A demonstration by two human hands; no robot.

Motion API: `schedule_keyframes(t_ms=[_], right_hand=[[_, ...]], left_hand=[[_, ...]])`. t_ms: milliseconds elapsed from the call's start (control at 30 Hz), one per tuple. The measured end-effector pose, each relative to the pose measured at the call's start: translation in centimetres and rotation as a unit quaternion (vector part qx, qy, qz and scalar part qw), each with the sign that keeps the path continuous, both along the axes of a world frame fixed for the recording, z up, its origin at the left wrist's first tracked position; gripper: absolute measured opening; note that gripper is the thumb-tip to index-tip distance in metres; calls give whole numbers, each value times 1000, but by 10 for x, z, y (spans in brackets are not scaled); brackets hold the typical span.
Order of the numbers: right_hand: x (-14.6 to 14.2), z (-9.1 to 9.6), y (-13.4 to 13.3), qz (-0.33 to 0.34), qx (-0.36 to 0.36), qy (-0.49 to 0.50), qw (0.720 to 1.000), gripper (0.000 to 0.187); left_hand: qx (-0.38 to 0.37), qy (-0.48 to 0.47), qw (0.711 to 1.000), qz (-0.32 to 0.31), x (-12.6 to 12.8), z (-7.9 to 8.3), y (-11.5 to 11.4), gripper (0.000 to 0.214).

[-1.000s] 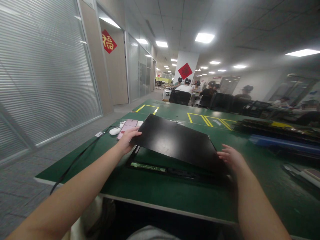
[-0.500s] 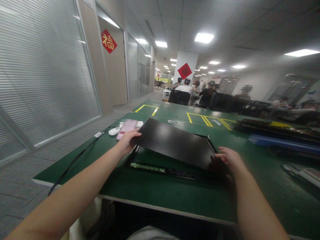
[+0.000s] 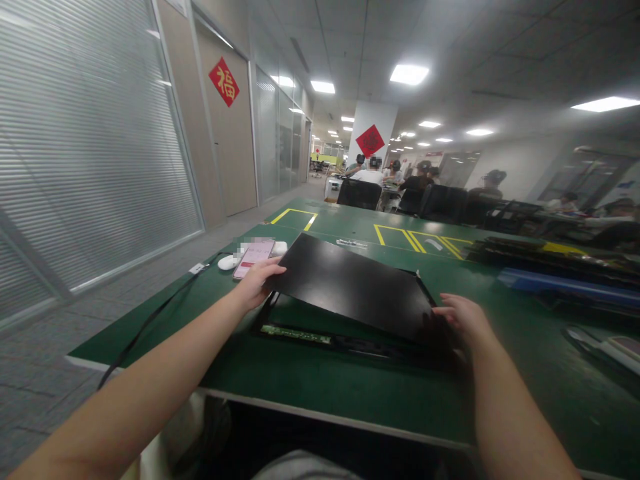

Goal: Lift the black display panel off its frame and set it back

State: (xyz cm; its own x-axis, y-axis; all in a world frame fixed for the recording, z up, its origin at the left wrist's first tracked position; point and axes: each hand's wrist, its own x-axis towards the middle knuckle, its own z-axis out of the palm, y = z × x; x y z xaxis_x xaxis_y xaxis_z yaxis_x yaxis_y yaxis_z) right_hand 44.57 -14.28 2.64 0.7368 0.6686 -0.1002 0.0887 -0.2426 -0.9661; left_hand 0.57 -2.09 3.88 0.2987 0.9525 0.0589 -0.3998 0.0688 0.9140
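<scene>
While the black panel (image 3: 350, 287) is tilted over the dark frame (image 3: 360, 348), I would advise you to move both its ends evenly and to not let its edge scrape the green circuit strip (image 3: 295, 334) in the frame's near side. Your left hand (image 3: 255, 283), at the frame's left, pinches the panel's edge, with its forearm reaching forward. Your right hand (image 3: 466, 320), at the frame's right, has fingers a little spread at the panel's edge; whether they pinch it, I cannot tell.
</scene>
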Motion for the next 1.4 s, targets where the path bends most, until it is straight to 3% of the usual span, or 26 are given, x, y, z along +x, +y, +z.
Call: schedule_keyframes(t_ms=[300,667,967,1400], right_hand=[[-10,10,-2,-24,-25,-38,999,22],[4,-2,1,-1,-83,-135,987,46],[17,-15,7,14,-99,-204,974,43],[19,-14,6,30,-133,-238,962,36]], left_hand=[[-10,8,1000,2,3,-2,-1,35],[-36,15,999,5,4,-3,-2,36],[-41,21,999,10,5,-5,-1,40],[-35,39,999,8,6,-7,-1,39]])
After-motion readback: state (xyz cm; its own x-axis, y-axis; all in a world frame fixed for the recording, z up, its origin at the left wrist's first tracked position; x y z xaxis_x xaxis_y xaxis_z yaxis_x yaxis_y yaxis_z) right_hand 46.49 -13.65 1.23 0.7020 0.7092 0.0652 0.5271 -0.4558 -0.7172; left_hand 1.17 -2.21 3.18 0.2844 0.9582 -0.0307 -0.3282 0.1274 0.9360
